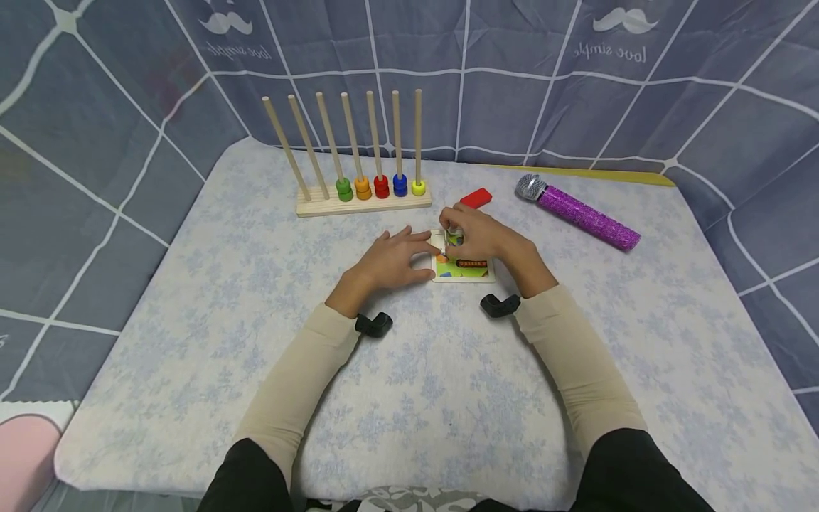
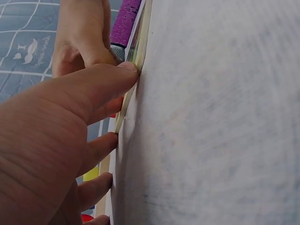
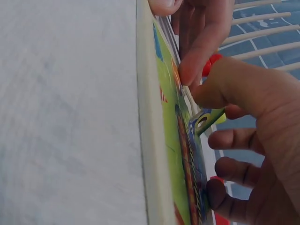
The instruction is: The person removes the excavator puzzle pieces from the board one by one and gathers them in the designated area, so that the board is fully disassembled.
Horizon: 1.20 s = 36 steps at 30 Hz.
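A small picture puzzle board (image 1: 467, 272) with a pale wooden rim and a green scene lies flat on the table. My left hand (image 1: 393, 263) spreads its fingers at the board's left side, with thumb tip right at the rim and index fingertip over the picture. From the far right, my right hand (image 1: 480, 235) reaches over the board, and its thumb and index finger pinch a small green and blue puzzle piece (image 3: 206, 119). That piece stands tilted up from the picture in the right wrist view. The right hand covers much of the board's far half in the head view.
Behind the hands stands a wooden peg rack (image 1: 365, 206) with coloured rings on several tall rods. A red block (image 1: 476, 198) lies just beyond the right hand. Farther right is a glittery purple microphone (image 1: 589, 217). Patterned curtain (image 1: 422, 43) borders the table's back.
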### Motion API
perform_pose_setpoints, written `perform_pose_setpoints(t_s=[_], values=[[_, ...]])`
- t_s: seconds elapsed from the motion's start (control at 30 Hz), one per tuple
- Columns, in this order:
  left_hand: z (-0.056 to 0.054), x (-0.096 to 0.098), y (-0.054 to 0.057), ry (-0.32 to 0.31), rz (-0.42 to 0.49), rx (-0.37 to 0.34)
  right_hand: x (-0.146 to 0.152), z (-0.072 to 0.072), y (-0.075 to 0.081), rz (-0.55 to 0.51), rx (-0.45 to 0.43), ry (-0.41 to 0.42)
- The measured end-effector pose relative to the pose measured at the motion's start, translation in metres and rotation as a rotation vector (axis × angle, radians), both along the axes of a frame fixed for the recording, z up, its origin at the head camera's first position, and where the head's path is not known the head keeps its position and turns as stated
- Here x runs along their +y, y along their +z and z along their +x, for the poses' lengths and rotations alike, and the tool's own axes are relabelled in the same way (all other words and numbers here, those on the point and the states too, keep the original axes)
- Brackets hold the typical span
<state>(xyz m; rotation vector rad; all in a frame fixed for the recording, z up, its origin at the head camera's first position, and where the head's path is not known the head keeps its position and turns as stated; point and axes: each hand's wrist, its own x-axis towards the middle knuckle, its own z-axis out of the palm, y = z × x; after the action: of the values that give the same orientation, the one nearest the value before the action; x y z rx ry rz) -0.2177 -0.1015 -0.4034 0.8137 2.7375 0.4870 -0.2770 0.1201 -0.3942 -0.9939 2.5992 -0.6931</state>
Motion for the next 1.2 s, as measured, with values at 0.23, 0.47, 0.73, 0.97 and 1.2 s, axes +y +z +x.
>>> perform_pose_setpoints(t_s=[0.23, 0.47, 0.73, 0.97, 1.2], values=[[0.001, 0.000, -0.001, -0.004, 0.015, -0.015, 0.000, 0.000, -0.004, -0.049, -0.003, 0.019], [0.002, 0.001, -0.001, -0.010, 0.018, -0.011, 0.004, -0.001, -0.008, -0.142, -0.061, -0.046], [0.002, -0.001, -0.004, 0.008, 0.000, -0.028, 0.020, 0.000, -0.008, -0.319, -0.072, -0.090], [0.002, -0.002, -0.005, 0.005, -0.002, -0.034, 0.066, 0.008, 0.007, -0.310, -0.039, -0.219], [0.002, 0.000, -0.001, 0.007, 0.005, -0.035, 0.112, 0.016, 0.014, -0.113, 0.005, -0.283]])
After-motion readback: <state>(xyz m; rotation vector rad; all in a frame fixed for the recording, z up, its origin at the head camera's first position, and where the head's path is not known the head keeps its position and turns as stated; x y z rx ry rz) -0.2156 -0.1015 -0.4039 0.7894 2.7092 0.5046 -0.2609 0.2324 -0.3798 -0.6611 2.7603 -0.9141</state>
